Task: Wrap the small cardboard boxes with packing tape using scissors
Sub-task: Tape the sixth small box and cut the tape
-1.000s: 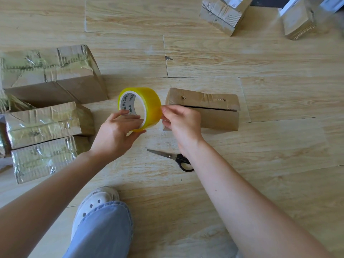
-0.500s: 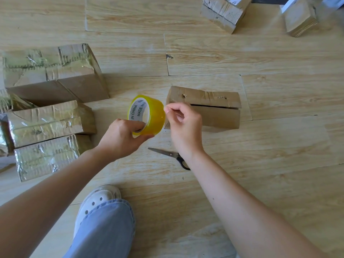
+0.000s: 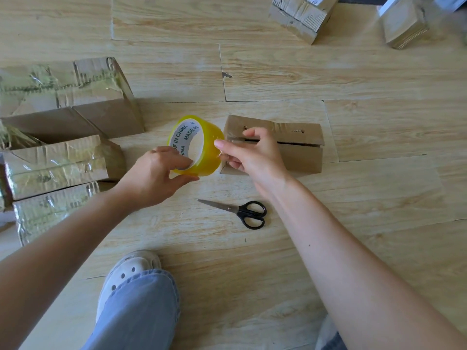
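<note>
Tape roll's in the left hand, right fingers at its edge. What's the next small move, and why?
Probably peel the tape end free with the right hand and draw it toward the untaped box: the left hand holds the tape roll, and no loose strip shows yet.

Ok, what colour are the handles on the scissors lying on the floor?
Black, seen in the head view: the scissors lie shut on the wooden floor.

Yellow tape roll [image 3: 196, 145], white core with black lettering; black-handled scissors [image 3: 236, 212]; brown cardboard box [image 3: 290, 145]; pale wood-grain floor [image 3: 353, 77]
</note>
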### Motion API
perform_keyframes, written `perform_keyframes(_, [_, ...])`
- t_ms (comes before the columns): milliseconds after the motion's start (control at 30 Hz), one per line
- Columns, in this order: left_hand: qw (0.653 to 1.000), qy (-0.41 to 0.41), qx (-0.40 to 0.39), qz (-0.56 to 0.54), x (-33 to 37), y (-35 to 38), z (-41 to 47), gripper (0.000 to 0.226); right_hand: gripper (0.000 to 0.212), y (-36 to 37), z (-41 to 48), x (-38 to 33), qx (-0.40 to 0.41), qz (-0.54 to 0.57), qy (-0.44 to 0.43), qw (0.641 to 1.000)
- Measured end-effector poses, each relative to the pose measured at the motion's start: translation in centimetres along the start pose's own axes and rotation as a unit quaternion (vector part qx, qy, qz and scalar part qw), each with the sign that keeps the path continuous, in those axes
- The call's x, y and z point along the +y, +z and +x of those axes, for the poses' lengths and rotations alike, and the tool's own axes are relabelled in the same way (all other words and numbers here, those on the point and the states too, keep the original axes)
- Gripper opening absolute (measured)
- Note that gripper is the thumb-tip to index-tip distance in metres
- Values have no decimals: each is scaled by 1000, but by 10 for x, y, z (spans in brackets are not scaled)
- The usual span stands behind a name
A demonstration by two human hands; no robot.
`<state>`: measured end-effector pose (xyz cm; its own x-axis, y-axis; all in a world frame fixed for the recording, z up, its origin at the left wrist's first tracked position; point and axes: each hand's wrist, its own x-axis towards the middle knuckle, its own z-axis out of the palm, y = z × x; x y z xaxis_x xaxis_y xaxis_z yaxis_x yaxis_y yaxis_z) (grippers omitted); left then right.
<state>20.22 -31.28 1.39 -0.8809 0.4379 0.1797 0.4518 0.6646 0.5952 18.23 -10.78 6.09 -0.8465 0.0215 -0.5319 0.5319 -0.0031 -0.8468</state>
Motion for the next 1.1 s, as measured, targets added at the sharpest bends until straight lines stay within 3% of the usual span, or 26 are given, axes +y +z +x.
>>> perform_keyframes(133, [1000, 5, -13, -3, 4, 0, 2, 23, 11, -8, 2, -1, -29, -100, -54, 993])
perform_keyframes(200, [1000, 4, -16, -4, 7, -2, 3, 33, 5, -9, 4, -1, -18, -119, -92, 988])
perform_keyframes(267, [1000, -8, -16, -8, 6, -3, 3, 39, 6, -10, 4, -2, -2, -123, -130, 984])
perform_keyframes(367, [996, -82, -15, -35, 2, -7, 3, 25, 8, -12, 1, -1, 17, -102, -156, 982])
perform_keyframes(533, [986, -123, -79, -75, 1, -15, 5, 21, 8, -5, 0, 0, -29, -11, -75, 997])
perform_keyframes(733, [976, -119, -104, -150, 10, -26, 10, 29, 13, -8, 5, -5, 38, -37, -142, 988])
perform_keyframes(833, [980, -118, -105, -121, 13, -29, 19, 35, 14, -9, 3, -3, 96, -32, -162, 982])
perform_keyframes(967, [969, -216, -109, -58, 10, -24, 28, 42, 13, -19, 2, 1, 147, -24, -147, 978])
perform_keyframes(1033, [954, -259, -119, -93, 7, -20, 27, 45, 13, -26, 2, 1, 144, -34, -144, 978])
perform_keyframes(1100, [948, -247, -133, -154, 8, -22, 28, 45, 14, -35, 4, -1, 162, -18, -141, 976])
